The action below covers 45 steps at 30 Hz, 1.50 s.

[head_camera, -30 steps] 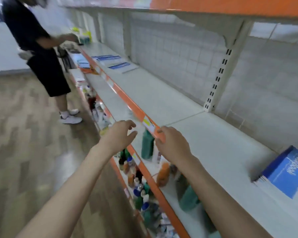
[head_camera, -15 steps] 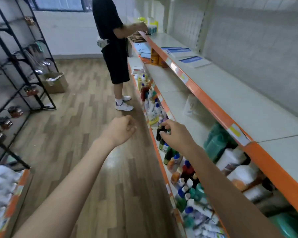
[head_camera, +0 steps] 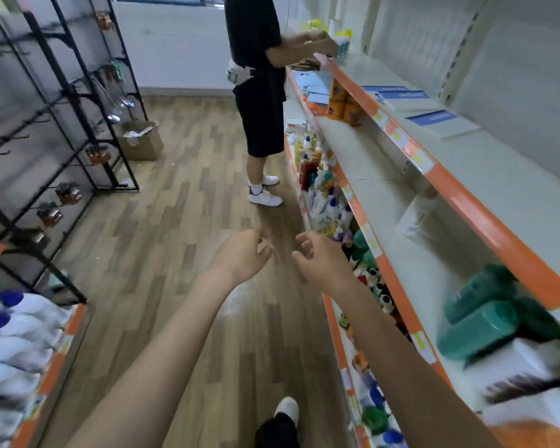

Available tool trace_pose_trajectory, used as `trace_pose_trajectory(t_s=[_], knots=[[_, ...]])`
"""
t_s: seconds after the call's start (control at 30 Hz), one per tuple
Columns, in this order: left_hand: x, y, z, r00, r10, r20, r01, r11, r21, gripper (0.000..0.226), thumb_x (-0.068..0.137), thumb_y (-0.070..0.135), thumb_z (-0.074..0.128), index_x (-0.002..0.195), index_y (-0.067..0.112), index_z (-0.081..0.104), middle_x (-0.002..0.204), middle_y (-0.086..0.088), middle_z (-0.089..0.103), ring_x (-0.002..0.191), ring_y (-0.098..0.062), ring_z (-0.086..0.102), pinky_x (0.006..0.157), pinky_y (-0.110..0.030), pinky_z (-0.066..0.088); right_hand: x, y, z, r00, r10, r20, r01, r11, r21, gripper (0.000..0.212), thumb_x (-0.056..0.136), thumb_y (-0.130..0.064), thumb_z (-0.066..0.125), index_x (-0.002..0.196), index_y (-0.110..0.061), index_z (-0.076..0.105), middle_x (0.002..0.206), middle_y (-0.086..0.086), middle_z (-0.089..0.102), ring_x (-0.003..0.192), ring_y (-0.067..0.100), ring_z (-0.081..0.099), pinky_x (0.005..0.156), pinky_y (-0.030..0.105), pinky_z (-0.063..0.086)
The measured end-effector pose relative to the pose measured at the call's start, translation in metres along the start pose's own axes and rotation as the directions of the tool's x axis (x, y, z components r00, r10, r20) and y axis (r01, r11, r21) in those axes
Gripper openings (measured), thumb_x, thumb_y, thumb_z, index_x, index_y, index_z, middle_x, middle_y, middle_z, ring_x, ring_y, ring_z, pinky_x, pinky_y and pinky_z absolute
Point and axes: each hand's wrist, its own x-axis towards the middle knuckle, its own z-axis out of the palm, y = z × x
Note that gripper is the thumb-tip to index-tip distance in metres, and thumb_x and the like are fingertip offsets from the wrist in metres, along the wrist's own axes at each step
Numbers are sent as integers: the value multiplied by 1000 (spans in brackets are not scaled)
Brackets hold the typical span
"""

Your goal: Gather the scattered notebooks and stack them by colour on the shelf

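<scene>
Blue notebooks lie flat on the upper shelf [head_camera: 485, 176] far ahead on the right: one [head_camera: 432, 118] nearer, and a pair [head_camera: 398, 93] beyond it. More blue notebooks [head_camera: 316, 87] lie on the shelf below, next to the other person. My left hand [head_camera: 243, 253] and my right hand [head_camera: 320, 257] hang out over the aisle floor, fingers loosely curled, holding nothing. Both are well short of the notebooks.
A person in black [head_camera: 259, 92] stands ahead in the aisle, handling items at the shelf. Bottles [head_camera: 317, 189] crowd the lower shelves; green jugs [head_camera: 479, 318] sit near me. A black wire rack [head_camera: 62, 124] and cardboard box [head_camera: 141, 140] stand on the left. Wood floor [head_camera: 181, 221] runs between.
My view has swung left from the shelf to down the aisle. Both hands came off the shelf edge and now hang over the floor. The blue notebook at my right is out of view.
</scene>
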Motion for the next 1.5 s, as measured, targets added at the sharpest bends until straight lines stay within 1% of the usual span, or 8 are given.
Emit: trace_pose_trajectory(t_s=[0.27,0.47,0.73,0.9,1.0,1.13,1.37,1.5], knots=[[112,-26,-8,999,25,20,-26,999,36,32,93,25,55,120,10,58,117,-9,62,101,-27,59,86,-35,48,118,17,2,999,16,36,-18,999,38,36,92,-28,56,127,-17,53,122,2,59,106,17,57,84,29,48],[209,-23,-11,994,76,79,-82,994,78,30,95,25,52,119,8,57,112,-8,64,96,-25,60,82,-33,47,206,37,-14,996,73,52,-76,996,57,37,92,-28,55,127,-16,54,120,4,60,108,18,57,92,37,49],[321,-13,9,970,194,148,-202,979,38,26,94,20,54,115,8,61,105,-6,65,90,-24,62,78,-33,52,291,68,-37,992,130,9,-130,991,45,36,92,-28,56,127,-17,54,118,2,61,106,17,57,88,29,47],[403,-8,34,948,274,160,-286,957,51,7,92,23,54,90,19,59,85,3,59,66,-6,49,53,-16,36,348,87,-54,979,199,-45,-198,979,40,29,91,-27,56,119,-19,57,114,1,61,101,18,57,86,32,47],[462,-10,40,927,326,184,-336,941,29,13,93,24,54,100,16,61,92,2,61,70,-9,53,56,-17,40,395,92,-63,967,227,-112,-221,973,62,31,90,-27,58,120,-19,58,115,0,61,98,18,58,87,32,48],[546,-14,26,910,352,218,-362,932,5,17,91,22,54,104,13,61,96,1,62,85,-17,59,76,-31,51,472,87,-74,950,256,-177,-249,966,65,32,90,-27,56,120,-20,58,116,1,63,101,20,60,90,37,50],[673,-23,-10,853,502,143,-515,854,75,18,89,22,58,103,12,63,92,-6,65,81,-23,61,67,-36,50,594,67,-96,916,276,-292,-258,961,100,33,90,-27,56,122,-17,57,116,0,61,100,19,59,87,33,48],[732,-3,-11,798,579,167,-597,798,86,26,91,25,54,116,17,61,108,0,65,94,-20,61,74,-29,49,625,78,-120,864,323,-385,-287,946,148,32,92,-25,56,123,-20,57,119,-4,59,107,14,55,89,28,44]])
